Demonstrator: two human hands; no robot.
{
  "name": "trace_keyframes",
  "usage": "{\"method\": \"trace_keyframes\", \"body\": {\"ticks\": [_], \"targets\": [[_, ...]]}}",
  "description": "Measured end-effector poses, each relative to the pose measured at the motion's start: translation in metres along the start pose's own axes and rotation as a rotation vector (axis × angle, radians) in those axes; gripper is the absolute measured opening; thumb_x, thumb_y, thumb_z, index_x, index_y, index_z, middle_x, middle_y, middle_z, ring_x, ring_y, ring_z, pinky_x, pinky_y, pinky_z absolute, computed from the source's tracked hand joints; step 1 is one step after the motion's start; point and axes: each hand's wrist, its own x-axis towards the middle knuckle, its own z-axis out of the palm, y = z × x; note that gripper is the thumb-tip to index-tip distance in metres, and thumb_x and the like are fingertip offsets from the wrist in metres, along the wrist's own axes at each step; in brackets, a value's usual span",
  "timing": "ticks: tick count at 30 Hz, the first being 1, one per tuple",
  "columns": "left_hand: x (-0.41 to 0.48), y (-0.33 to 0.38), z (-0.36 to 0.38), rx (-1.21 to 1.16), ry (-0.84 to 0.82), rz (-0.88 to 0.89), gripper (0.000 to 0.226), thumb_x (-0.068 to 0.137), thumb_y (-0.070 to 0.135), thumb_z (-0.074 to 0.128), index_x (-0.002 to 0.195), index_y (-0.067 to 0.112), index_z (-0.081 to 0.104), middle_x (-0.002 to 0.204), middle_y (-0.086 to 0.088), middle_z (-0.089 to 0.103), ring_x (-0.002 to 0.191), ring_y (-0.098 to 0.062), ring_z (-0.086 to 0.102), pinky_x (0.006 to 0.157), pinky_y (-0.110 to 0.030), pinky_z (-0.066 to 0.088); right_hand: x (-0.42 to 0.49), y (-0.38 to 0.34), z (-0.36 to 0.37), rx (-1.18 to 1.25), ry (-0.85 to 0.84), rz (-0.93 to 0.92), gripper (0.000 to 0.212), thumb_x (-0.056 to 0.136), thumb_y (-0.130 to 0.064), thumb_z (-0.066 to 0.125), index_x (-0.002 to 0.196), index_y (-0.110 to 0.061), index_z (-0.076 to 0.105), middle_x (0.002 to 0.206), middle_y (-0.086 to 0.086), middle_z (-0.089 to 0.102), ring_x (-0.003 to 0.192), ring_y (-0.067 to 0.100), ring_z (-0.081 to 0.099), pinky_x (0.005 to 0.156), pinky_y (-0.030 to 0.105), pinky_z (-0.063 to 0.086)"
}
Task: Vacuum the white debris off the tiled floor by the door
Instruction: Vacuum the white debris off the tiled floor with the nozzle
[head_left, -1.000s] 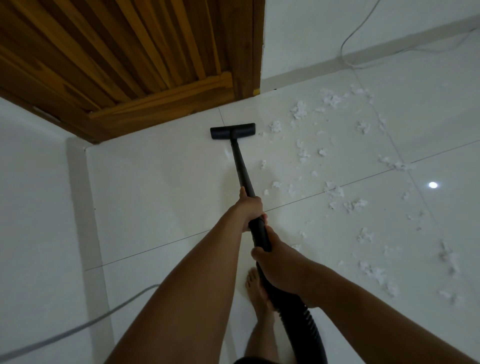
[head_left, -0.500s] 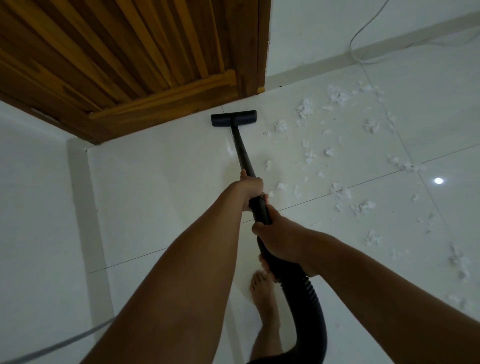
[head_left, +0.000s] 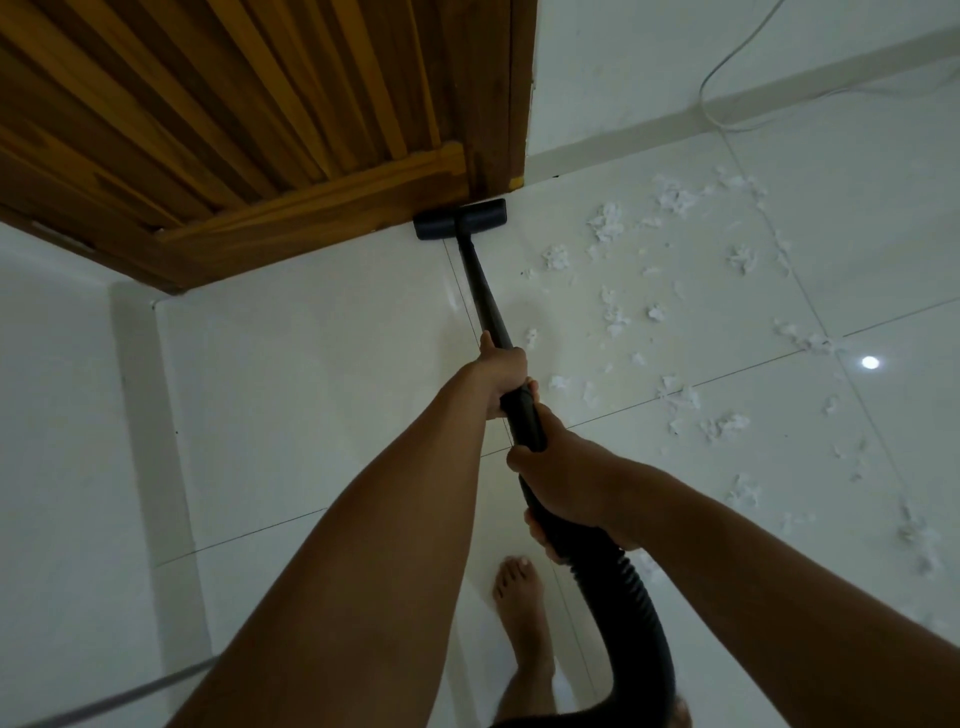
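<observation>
The vacuum head (head_left: 460, 219) has slid forward since a second ago and now sits against the bottom rail of the wooden door (head_left: 260, 130), where it earlier lay short of it. Both hands hold the tool. The left hand (head_left: 504, 371) is curled round the thin rigid tube (head_left: 480, 291) further down, likely to steer and keep the head flat. The right hand (head_left: 566, 478) wraps the thicker handle end where the ribbed hose (head_left: 634, 613) begins, likely to drive the push. Each grip is closed firmly on the black shaft.

The head is a flat, matte black bar set crosswise on the tube, a shape that suits running along an edge. The white debris (head_left: 608, 223) lies to the right of the tube as crumpled, fluffy, paper-like scraps. It is scattered over the glossy tiled floor (head_left: 311, 389) from near the door frame back toward the right edge, and most of it seems not yet collected. The tiles are smooth and reflective, with thin dark joints. The door is slatted, warm brown wood. A bare foot (head_left: 522, 608) stands just beside the hose.
</observation>
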Motion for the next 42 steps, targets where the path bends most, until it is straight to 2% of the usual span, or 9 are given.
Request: {"method": "trace_keyframes", "body": {"ticks": [6, 9, 18, 23, 30, 36, 40, 42], "targets": [[-0.019, -0.008, 0.005, -0.008, 0.007, 0.005, 0.072, 0.103, 0.012, 0.035, 0.159, 0.042, 0.002, 0.081, -0.008, 0.055, 0.057, -0.012, 0.052, 0.049, -0.023, 0.050, -0.029, 0.004, -0.003, -0.022, -0.020, -0.025, 0.062, 0.104, -0.019, 0.044, 0.154, -0.047, 0.019, 0.067, 0.014, 0.057, 0.043, 0.019, 0.057, 0.047, 0.031, 0.052], [-0.034, -0.016, 0.003, -0.019, 0.018, -0.017, 0.068, 0.102, 0.011, 0.037, 0.159, 0.038, 0.010, 0.082, -0.009, 0.056, 0.060, -0.012, 0.054, 0.057, -0.025, 0.051, -0.049, 0.004, 0.000, -0.037, -0.041, -0.015, 0.063, 0.104, -0.018, 0.043, 0.154, -0.048, 0.019, 0.067, 0.014, 0.057, 0.043, 0.019, 0.057, 0.047, 0.031, 0.051], [-0.060, -0.039, -0.012, -0.041, 0.022, -0.074, 0.042, 0.104, 0.014, 0.043, 0.145, 0.017, 0.037, 0.085, -0.012, 0.056, 0.063, -0.015, 0.057, 0.059, -0.027, 0.054, -0.072, 0.004, 0.021, -0.113, -0.092, 0.053, 0.052, 0.105, -0.019, 0.044, 0.151, -0.036, 0.026, 0.068, 0.014, 0.056, 0.049, 0.022, 0.056, 0.049, 0.033, 0.051], [-0.039, -0.036, -0.024, -0.036, 0.022, -0.049, 0.049, 0.102, 0.012, 0.044, 0.149, 0.021, 0.034, 0.081, -0.011, 0.057, 0.061, -0.016, 0.056, 0.067, -0.030, 0.055, -0.049, 0.001, 0.030, -0.099, -0.073, 0.054, 0.065, 0.105, -0.018, 0.045, 0.155, -0.045, 0.014, 0.070, 0.016, 0.056, 0.048, 0.022, 0.056, 0.047, 0.032, 0.050], [-0.001, -0.026, -0.036, -0.020, 0.018, -0.004, 0.062, 0.102, 0.013, 0.040, 0.155, 0.037, 0.019, 0.079, -0.011, 0.057, 0.056, -0.015, 0.056, 0.049, -0.028, 0.050, -0.009, -0.001, 0.037, -0.106, -0.036, 0.027, 0.070, 0.106, -0.021, 0.046, 0.156, -0.050, 0.007, 0.078, 0.018, 0.059, 0.052, 0.022, 0.058, 0.050, 0.033, 0.053], [0.024, -0.032, -0.040, 0.027, 0.009, 0.032, 0.065, 0.104, 0.016, 0.037, 0.157, 0.041, 0.007, 0.069, -0.008, 0.056, 0.049, -0.014, 0.053, 0.049, -0.027, 0.052, 0.016, 0.010, 0.044, -0.124, -0.011, -0.009, 0.076, 0.105, -0.021, 0.045, 0.155, -0.053, 0.000, 0.085, 0.020, 0.063, 0.053, 0.022, 0.062, 0.055, 0.034, 0.058], [0.029, -0.046, -0.039, 0.040, 0.009, 0.042, 0.064, 0.105, 0.019, 0.039, 0.156, 0.043, 0.008, 0.066, -0.008, 0.055, 0.047, -0.013, 0.053, 0.048, -0.027, 0.052, 0.020, 0.026, 0.050, -0.192, 0.018, -0.033, 0.078, 0.105, -0.022, 0.045, 0.157, -0.051, -0.006, 0.084, 0.016, 0.065, 0.048, 0.016, 0.061, 0.039, 0.021, 0.048], [0.029, -0.054, -0.037, 0.017, 0.017, 0.031, 0.064, 0.105, 0.019, 0.040, 0.156, 0.044, 0.009, 0.070, -0.008, 0.054, 0.049, -0.013, 0.052, 0.047, -0.027, 0.051, 0.018, 0.033, 0.052, -0.211, 0.017, -0.041, 0.080, 0.105, -0.022, 0.044, 0.156, -0.051, -0.010, 0.084, 0.015, 0.065, 0.048, 0.014, 0.060, 0.036, 0.018, 0.045]]}}
